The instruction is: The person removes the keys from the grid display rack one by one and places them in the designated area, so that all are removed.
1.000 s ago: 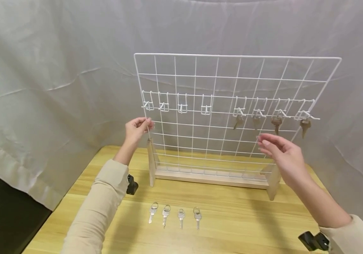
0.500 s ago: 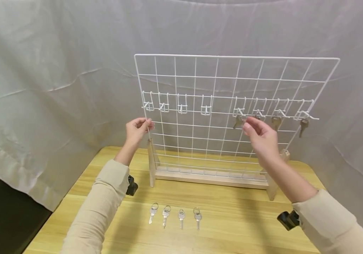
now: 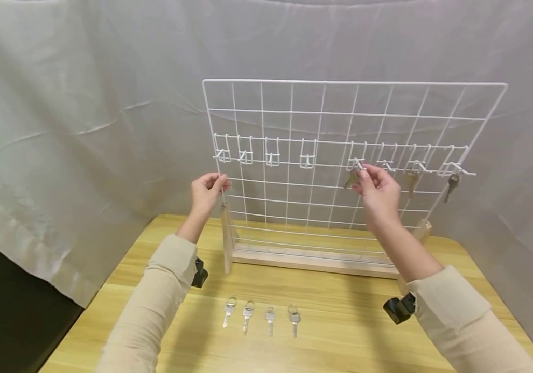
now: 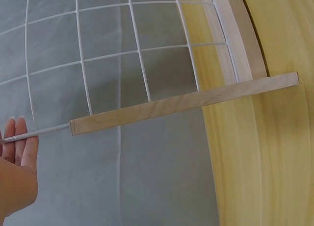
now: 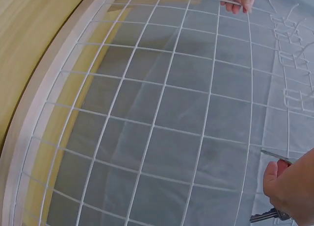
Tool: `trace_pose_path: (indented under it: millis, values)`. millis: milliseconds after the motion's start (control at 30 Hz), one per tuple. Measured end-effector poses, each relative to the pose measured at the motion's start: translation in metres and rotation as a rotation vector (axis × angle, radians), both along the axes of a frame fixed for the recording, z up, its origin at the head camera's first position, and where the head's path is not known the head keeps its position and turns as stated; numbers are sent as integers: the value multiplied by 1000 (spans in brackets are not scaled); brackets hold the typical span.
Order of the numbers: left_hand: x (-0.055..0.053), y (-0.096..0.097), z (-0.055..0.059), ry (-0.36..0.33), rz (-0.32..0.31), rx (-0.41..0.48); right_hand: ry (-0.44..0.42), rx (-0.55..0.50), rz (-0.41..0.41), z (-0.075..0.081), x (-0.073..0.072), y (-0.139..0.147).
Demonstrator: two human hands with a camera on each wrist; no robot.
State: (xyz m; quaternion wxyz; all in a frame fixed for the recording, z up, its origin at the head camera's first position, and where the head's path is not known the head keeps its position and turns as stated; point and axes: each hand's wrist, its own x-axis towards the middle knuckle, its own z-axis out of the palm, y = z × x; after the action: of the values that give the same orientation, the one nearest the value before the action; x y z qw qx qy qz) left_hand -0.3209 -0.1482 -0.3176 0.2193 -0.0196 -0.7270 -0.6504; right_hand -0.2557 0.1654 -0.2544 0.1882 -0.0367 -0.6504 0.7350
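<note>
A white wire grid rack stands upright in a wooden base. My left hand grips its left side wire; in the left wrist view those fingers curl round the wire just above the wooden upright. My right hand is at the fifth hook from the left, thumb and fingers pinching a key there. The key's blade sticks out past the fingertips in the right wrist view. Another key shows just below that hand.
Two more keys hang on the right: one key on the seventh hook, another key on the end hook. The four left hooks are bare. Several keys with rings lie in a row on the wooden table. Grey cloth surrounds the table.
My right hand has moved left and up from below the right-hand keys to the key at the fifth hook. My left hand keeps its grip on the side wire.
</note>
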Motion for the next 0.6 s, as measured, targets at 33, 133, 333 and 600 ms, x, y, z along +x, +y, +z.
trace_pose_path:
  millis: [33, 133, 333, 600]
  values:
    - [0, 1, 0, 1, 1, 5, -3, -32, 1, 0, 0, 0]
    - [0, 3, 1, 0, -3, 20, -7, -88, 4, 1, -1, -1]
    - [0, 3, 1, 8, 0, 20, 17, -106, -5, 0, -2, -3]
    - [0, 3, 0, -1, 32, -19, 85, -119, -43, -2, -2, -5]
